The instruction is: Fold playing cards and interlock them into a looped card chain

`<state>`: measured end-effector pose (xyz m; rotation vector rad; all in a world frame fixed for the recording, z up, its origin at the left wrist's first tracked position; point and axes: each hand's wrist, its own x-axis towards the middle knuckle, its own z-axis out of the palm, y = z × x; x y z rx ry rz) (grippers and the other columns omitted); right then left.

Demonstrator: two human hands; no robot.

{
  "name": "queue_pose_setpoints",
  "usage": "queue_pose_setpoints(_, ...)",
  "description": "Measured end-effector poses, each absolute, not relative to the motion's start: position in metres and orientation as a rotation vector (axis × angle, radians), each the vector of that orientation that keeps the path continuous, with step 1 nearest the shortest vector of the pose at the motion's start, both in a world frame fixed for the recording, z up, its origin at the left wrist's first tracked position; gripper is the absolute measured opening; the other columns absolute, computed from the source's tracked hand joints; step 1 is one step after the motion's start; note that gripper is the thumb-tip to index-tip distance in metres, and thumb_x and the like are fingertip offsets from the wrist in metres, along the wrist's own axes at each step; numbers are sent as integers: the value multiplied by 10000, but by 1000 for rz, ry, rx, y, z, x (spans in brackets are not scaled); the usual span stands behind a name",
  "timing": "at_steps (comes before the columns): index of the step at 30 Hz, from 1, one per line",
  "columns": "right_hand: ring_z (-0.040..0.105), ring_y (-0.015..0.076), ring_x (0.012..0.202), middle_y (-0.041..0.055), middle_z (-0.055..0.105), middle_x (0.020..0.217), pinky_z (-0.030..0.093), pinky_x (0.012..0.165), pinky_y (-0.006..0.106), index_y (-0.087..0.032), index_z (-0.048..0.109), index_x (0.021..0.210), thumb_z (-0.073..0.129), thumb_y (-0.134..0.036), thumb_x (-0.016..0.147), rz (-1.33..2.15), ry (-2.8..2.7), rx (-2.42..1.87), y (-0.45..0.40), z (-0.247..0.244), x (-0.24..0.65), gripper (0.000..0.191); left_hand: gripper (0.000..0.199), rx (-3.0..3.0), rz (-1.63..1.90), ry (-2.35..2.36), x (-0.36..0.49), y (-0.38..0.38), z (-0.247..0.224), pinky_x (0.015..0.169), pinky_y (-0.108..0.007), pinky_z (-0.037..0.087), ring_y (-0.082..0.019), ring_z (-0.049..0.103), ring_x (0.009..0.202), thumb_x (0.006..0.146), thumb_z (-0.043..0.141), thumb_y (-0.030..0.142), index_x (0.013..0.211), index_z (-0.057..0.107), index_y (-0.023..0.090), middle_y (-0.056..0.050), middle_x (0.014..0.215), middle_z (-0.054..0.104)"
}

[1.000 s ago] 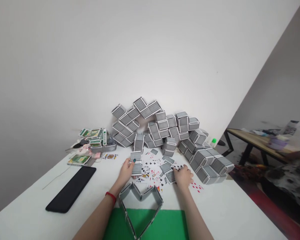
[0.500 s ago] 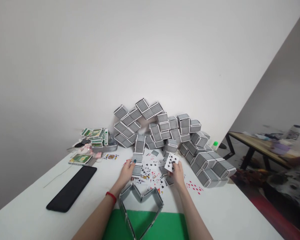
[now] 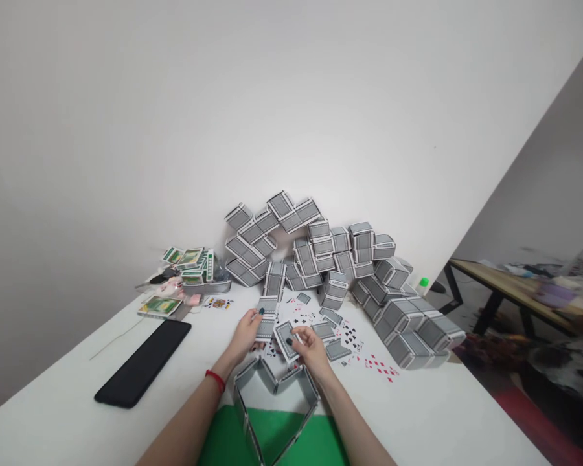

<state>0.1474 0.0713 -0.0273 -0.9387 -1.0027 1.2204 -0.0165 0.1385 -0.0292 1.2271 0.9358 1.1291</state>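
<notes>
My left hand (image 3: 245, 332) is closed on a piece of folded playing cards (image 3: 265, 329) with grey patterned backs. Between the fingers of my right hand (image 3: 311, 347) is a single playing card (image 3: 286, 342), its grey back towards me. That card is tilted close beside the left hand's piece; whether they touch I cannot tell. Loose playing cards (image 3: 350, 336) lie scattered beneath and to the right of my hands, some face up, some showing their backs. A heart-shaped frame of folded cards (image 3: 311, 388) stands between my forearms.
Folded-card blocks (image 3: 320, 246) are stacked against the wall, with a stepped group (image 3: 418, 323) at the right. At left lie a black phone (image 3: 146, 362) and several green card boxes (image 3: 194, 262). A green mat (image 3: 320, 440) is at the front edge.
My right hand has moved left towards my left hand. A face-up spade card it held now lies on the table at right, and it holds a card back-side up.
</notes>
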Motion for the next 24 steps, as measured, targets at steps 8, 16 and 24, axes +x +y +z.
queue_pose_setpoints(8, 614, 186, 580, 37, 685, 823, 458, 495, 273, -201, 575, 946, 705, -380, 583, 1141, -954, -985, 69, -23, 146, 425, 260, 1195, 1146, 923, -16, 140, -31, 248, -139, 242, -56, 403, 258, 755, 488, 435, 783, 430, 183, 93, 423, 465)
queue_pose_setpoints(16, 617, 182, 566, 45, 691, 783, 470, 487, 272, -189, 601, 898, 714, -402, 577, 1115, -945, -986, 68, -19, 145, 401, 255, 1224, 1146, 934, -16, 138, -28, 245, -154, 244, -67, 405, 256, 765, 470, 426, 795, 436, 175, 82, 429, 475)
queue_pose_setpoints(24, 610, 190, 566, 35, 689, 678, 465, 505, 287, -184, 653, 810, 711, -453, 567, 1122, -1076, -1066, 72, -30, 142, 367, 232, 1288, 1177, 1008, -11, 132, -24, 285, -184, 293, -84, 409, 282, 740, 497, 398, 824, 458, 185, 84, 458, 479)
